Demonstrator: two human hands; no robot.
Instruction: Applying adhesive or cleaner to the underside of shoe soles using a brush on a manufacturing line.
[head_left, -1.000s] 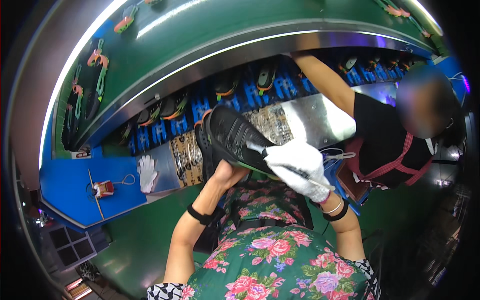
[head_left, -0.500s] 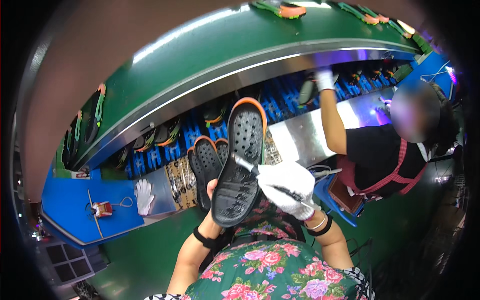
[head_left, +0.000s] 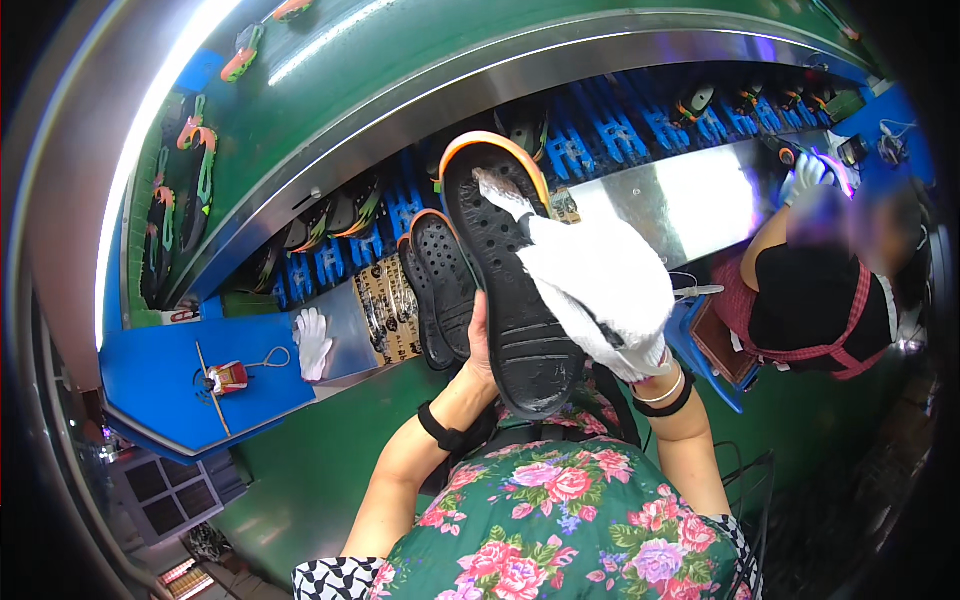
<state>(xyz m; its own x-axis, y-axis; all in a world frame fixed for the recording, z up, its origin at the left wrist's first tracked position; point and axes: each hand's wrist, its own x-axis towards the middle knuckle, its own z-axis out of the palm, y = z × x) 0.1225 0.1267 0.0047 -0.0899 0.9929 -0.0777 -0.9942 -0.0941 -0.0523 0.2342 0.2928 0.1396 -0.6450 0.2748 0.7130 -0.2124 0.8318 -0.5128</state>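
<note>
My bare left hand (head_left: 481,345) is closed around the left edge of a black shoe sole (head_left: 506,290) with an orange rim at its far end. The sole stands tilted up in front of me, its perforated inner face showing. In my right hand (head_left: 602,285), which wears a white glove, is a brush (head_left: 503,192); its pale head lies against the far, perforated end of the sole. The glove hides most of the brush handle. Behind the sole, to the left, other black soles (head_left: 441,275) lean close together near the brown-taped bench edge.
A green conveyor belt (head_left: 480,45) carries shoe parts across the back. Beneath it runs a blue rack (head_left: 620,135) with several soles. On the left, a blue tabletop (head_left: 150,370) bears a small red box (head_left: 230,377) beside a white glove (head_left: 312,345). A co-worker (head_left: 810,285) sits at right.
The brush has moved from the sole's middle to its far, orange-rimmed end. The co-worker's gloved hand has left the rack and is now farther right. My view has shifted.
</note>
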